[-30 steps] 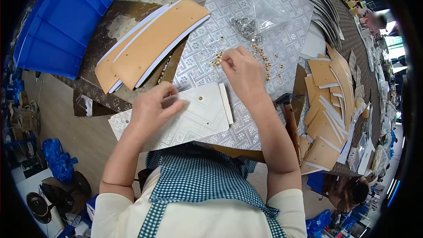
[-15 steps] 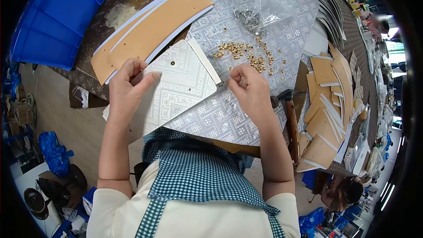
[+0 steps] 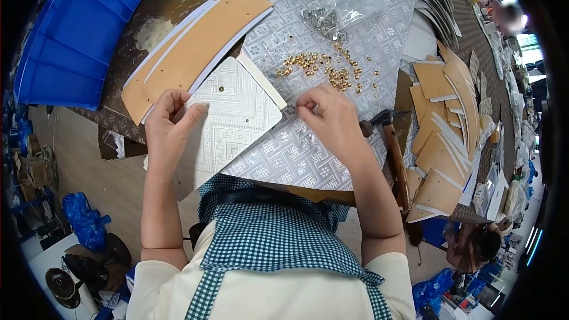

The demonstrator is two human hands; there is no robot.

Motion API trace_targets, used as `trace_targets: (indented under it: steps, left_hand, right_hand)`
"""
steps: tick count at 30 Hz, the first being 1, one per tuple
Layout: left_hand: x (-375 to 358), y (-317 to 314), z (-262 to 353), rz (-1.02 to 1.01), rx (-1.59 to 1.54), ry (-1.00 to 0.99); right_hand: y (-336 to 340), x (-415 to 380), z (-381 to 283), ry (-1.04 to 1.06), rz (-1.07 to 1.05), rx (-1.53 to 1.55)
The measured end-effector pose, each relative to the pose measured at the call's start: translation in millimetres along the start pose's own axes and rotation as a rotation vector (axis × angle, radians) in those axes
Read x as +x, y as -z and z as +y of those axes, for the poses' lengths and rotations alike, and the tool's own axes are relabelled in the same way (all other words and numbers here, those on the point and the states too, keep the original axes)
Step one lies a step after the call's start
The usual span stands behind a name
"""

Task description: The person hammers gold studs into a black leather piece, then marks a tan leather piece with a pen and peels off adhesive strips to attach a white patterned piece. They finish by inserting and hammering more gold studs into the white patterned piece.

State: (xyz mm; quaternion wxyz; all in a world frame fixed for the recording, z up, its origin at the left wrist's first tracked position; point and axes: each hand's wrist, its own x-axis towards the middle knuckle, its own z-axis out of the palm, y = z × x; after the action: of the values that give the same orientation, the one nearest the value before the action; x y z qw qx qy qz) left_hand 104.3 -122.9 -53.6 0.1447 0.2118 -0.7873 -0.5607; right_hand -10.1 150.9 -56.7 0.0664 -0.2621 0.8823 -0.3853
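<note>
My left hand [image 3: 169, 125] grips the left edge of a white embossed panel [image 3: 237, 112] and holds it tilted above the work table; a small gold stud [image 3: 221, 89] sits in it. My right hand [image 3: 329, 120] pinches at the panel's right corner, fingers closed on something too small to make out. Loose gold studs [image 3: 323, 68] lie scattered on the silver patterned sheet [image 3: 332, 18] just beyond my right hand. A clear bag of silver fittings [image 3: 329, 15] lies further back.
Tan panels with white edges [image 3: 189, 53] are stacked at the left, beside a blue bin [image 3: 71, 35]. A hammer [image 3: 391, 142] lies right of my right arm. More tan pieces [image 3: 441, 142] pile up at the right. Another person is far off at the upper right.
My left hand lifted the white panel off the table and swung it up to the left. My right hand left the studs, came back to the panel's right corner and stays there.
</note>
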Motion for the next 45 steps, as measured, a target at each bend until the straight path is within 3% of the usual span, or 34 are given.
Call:
trace_targets:
  steps: [10,13,17,20,23,45]
  left_hand:
    - [0,-11,3,-0.062,0.022,-0.014]
    - [-1,-15,5,-0.069,0.039,-0.008]
    - [0,-30,27,-0.249,0.141,0.092]
    - [1,-48,28,-0.292,0.277,-0.117]
    - [4,-62,41,-0.371,0.411,-0.179]
    - [10,-71,33,-0.360,0.595,-0.273]
  right_hand:
    - [0,-39,-7,0.023,0.012,0.012]
    - [12,-43,-15,-0.113,-0.023,0.096]
    - [7,-55,7,-0.173,0.152,0.488]
    - [18,-58,0,-0.236,0.133,0.356]
    - [15,-60,0,-0.385,0.119,0.309]
    - [7,-51,-3,-0.313,0.164,-0.079]
